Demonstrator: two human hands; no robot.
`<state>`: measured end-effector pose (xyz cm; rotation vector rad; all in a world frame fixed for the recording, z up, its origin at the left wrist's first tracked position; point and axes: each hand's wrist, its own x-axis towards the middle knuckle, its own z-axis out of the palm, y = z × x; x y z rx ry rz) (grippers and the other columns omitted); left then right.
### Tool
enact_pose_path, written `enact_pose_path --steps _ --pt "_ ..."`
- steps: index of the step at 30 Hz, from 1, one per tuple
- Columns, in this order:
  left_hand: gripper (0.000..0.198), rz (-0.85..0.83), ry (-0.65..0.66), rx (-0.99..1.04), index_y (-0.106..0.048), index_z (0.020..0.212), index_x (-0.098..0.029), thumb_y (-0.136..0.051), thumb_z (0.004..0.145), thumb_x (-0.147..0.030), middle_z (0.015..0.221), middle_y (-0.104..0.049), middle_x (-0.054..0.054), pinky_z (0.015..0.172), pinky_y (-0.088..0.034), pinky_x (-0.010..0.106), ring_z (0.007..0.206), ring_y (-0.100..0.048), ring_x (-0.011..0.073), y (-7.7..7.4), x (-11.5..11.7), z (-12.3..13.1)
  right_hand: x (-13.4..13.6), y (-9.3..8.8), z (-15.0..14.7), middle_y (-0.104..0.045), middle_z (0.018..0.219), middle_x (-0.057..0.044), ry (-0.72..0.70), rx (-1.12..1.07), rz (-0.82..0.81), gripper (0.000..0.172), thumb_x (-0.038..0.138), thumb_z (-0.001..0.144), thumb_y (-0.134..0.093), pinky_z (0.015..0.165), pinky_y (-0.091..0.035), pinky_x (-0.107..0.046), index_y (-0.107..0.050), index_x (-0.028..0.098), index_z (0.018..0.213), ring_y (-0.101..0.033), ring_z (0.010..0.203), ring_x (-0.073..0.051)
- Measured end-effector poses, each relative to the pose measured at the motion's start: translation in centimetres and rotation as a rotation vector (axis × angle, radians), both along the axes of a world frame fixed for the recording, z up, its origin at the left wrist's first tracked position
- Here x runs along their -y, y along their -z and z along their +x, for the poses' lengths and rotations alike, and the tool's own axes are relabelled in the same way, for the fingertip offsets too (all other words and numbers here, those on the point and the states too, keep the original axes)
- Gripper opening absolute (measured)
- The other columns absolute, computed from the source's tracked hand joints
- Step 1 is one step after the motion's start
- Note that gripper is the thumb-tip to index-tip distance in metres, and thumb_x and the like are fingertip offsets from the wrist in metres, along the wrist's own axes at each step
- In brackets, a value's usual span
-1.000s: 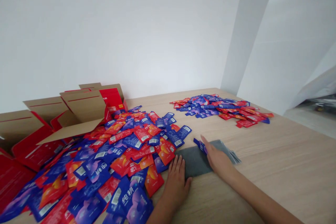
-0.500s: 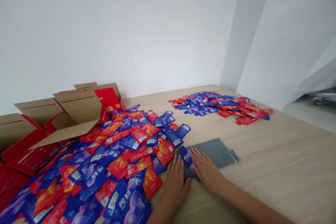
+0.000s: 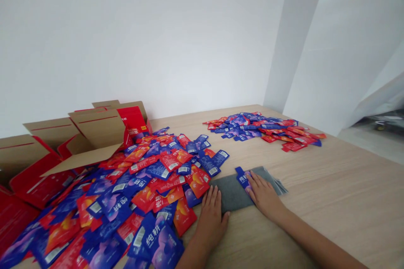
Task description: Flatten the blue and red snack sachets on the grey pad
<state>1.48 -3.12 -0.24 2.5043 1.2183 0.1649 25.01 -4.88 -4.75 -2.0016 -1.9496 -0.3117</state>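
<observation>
My left hand lies flat on the wooden table, fingers stretched out, pressing the near left end of a grey cloth. My right hand rests flat on the same cloth, its fingers pressing a blue sachet against it. A large heap of red and blue sachets lies just left of my left hand, its edge touching the cloth.
A smaller pile of sachets lies at the table's far right. Open red and brown cardboard boxes stand at the back left against the white wall. A white pillar rises at the table's far right corner.
My right hand slid the blue sachet along the cloth toward my left hand, then back to the right. My left hand stayed flat in place.
</observation>
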Motion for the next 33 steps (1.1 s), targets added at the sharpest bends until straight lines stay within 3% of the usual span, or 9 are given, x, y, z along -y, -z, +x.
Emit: enact_pose_path --steps 6,9,11,15,20,27,33 --pt "0.063 -0.032 -0.005 -0.014 -0.027 0.139 -0.005 -0.042 0.083 -0.029 0.148 -0.017 0.011 0.111 -0.013 0.041 0.136 -0.01 0.0233 -0.5 0.1 0.0 0.5 -3.4 -0.2 -0.06 0.112 -0.013 -0.062 -0.146 0.044 0.048 0.017 0.083 -0.041 0.09 -0.045 -0.041 -0.044 0.015 0.131 -0.055 0.101 -0.024" --pt "0.062 -0.036 -0.012 -0.027 -0.027 0.139 -0.006 -0.041 0.083 -0.028 0.148 -0.017 0.011 0.111 -0.013 0.042 0.136 -0.009 0.0239 -0.4 0.1 0.0 1.1 -5.6 -1.7 -0.057 0.117 -0.012 -0.136 -0.155 0.088 0.049 0.013 0.083 -0.039 0.093 -0.044 -0.041 -0.043 0.017 0.132 -0.052 0.107 -0.023" --pt "0.062 -0.03 -0.012 -0.025 -0.028 0.139 -0.006 -0.041 0.083 -0.028 0.148 -0.017 0.011 0.11 -0.014 0.043 0.136 -0.01 0.0244 -0.3 0.1 0.0 1.6 -6.1 -3.0 -0.054 0.124 -0.012 -0.225 -0.164 0.08 0.045 0.019 0.087 -0.04 0.097 -0.041 -0.04 -0.043 0.017 0.132 -0.049 0.114 -0.022" --pt "0.061 0.009 0.004 0.01 -0.029 0.139 -0.007 -0.042 0.082 -0.026 0.147 -0.019 0.011 0.11 -0.017 0.045 0.136 -0.011 0.0241 0.2 0.1 -0.1 1.9 -3.7 -4.8 -0.047 0.136 -0.012 -0.299 -0.121 -0.02 0.047 0.034 0.09 -0.04 0.101 -0.037 -0.043 -0.042 0.019 0.134 -0.039 0.126 -0.024" --pt "0.062 -0.005 0.001 0.015 -0.029 0.138 -0.006 -0.043 0.082 -0.026 0.147 -0.02 0.012 0.11 -0.017 0.044 0.136 -0.013 0.0242 0.3 0.1 -0.1 0.5 0.3 -5.2 -0.034 0.144 -0.01 -0.252 -0.015 -0.082 0.049 0.032 0.092 -0.032 0.104 -0.03 -0.045 -0.035 0.018 0.139 -0.027 0.134 -0.023" --pt "0.061 0.027 0.007 -0.002 -0.029 0.138 -0.006 -0.043 0.083 -0.027 0.147 -0.021 0.013 0.109 -0.017 0.045 0.135 -0.013 0.0246 0.3 0.1 -0.1 -2.5 -1.0 -5.3 -0.038 0.142 -0.014 -0.204 -0.005 -0.082 0.048 0.027 0.091 -0.034 0.103 -0.034 -0.041 -0.04 0.01 0.136 -0.033 0.131 -0.024" --pt "0.06 0.037 0.012 0.008 -0.03 0.138 -0.005 -0.043 0.083 -0.027 0.147 -0.021 0.013 0.11 -0.017 0.043 0.135 -0.014 0.0245 0.6 -0.1 -0.1 -1.1 0.2 -4.6 -0.044 0.138 -0.012 -0.286 -0.007 -0.007 0.046 0.028 0.091 -0.036 0.102 -0.036 -0.04 -0.043 0.014 0.134 -0.035 0.129 -0.023"
